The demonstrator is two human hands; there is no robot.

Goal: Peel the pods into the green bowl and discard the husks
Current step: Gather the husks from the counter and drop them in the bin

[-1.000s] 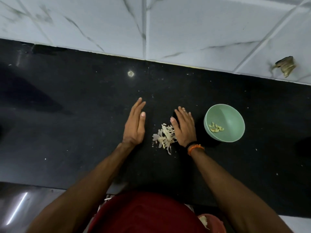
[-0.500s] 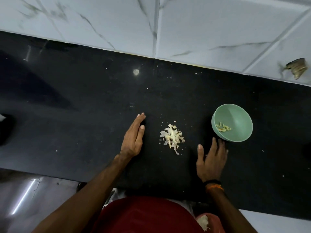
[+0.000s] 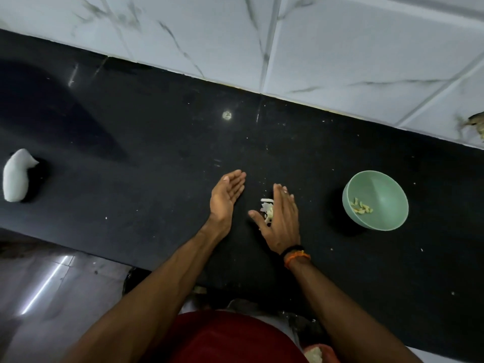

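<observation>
On the black desk point(image 3: 157, 158) a small pile of pale husks point(image 3: 267, 209) lies between two hands: the left hand point(image 3: 226, 199) stands on its edge, palm turned toward the pile, fingers point(image 3: 237, 179) straight, while the right hand point(image 3: 281, 221) lies flat-fingered against the pile's right side. The green bowl point(image 3: 377, 183), holding a few peeled pieces point(image 3: 362, 206), sits well right of the hands; a white object point(image 3: 17, 176) lies far left.

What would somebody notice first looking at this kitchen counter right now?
Two bare hands sit mid-counter, the left hand open with its palm turned inward and the right hand open beside it, closing in on a small pile of pale husks between them. To the right stands a green bowl holding a few peeled pieces. A white lump lies at the far left of the black counter.
</observation>
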